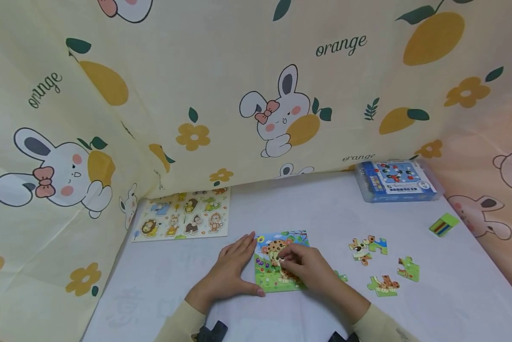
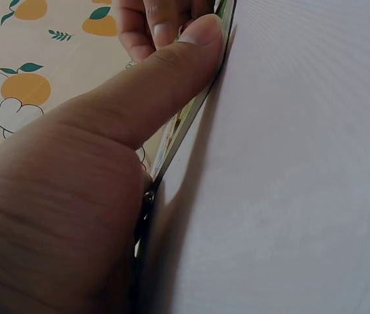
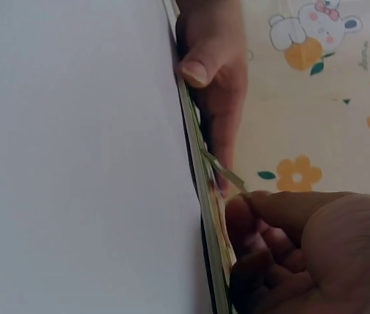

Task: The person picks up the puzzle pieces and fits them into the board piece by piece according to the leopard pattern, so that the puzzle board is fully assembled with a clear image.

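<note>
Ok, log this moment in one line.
left hand: touches board | right hand: pinches piece | loose pieces: right of board

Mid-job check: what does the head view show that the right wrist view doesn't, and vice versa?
Only the head view: loose multicoloured jigsaw pieces, a flat cream cartoon-animal board, a blue-and-clear plastic box and a small green striped block.

Only the right wrist view: a side-on look at the thin pale-green jigsaw piece, tilted, its end pinched by the right hand raised off the colourful rectangular puzzle board.

Both: that board, both hands (left hand included), the white tabletop and cream bunny-print fabric.
</note>
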Action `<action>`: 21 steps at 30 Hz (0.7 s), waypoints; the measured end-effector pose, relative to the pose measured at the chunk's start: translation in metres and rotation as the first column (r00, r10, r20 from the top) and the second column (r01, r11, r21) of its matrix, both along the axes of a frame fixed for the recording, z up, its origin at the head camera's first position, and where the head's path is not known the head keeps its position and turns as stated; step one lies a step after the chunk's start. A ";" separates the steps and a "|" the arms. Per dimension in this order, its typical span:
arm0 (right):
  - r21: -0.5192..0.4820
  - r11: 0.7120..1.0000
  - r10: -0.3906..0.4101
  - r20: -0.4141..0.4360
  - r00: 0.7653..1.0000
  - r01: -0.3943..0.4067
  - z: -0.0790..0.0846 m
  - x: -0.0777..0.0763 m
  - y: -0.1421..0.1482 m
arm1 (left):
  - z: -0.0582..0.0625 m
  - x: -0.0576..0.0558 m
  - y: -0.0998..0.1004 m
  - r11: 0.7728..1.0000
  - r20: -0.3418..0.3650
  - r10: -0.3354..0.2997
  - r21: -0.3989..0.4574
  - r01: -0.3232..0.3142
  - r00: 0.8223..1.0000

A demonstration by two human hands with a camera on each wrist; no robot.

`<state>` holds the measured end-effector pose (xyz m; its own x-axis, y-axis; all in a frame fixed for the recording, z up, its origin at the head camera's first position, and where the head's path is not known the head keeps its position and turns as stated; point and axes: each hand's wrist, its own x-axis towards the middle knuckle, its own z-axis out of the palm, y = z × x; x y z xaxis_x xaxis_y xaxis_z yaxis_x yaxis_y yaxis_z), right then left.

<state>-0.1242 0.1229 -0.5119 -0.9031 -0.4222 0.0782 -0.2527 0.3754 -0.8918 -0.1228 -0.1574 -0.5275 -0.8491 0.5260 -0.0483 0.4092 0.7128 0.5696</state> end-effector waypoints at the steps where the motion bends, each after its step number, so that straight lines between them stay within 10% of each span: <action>1: 0.014 1.000 -0.006 -0.004 1.000 0.006 0.000 0.000 -0.002 | 0.000 0.000 0.000 1.000 0.001 0.000 0.000 0.000 1.000; 21: 0.246 0.967 -0.048 -0.108 0.993 0.074 -0.001 0.000 -0.025 | -0.002 -0.001 -0.002 1.000 -0.008 -0.013 -0.002 0.012 1.000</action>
<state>-0.1245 0.0978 -0.5131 -0.9205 -0.3845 0.0693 -0.3062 0.5998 -0.7393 -0.1241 -0.1591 -0.5295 -0.8428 0.5365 -0.0426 0.4226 0.7087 0.5649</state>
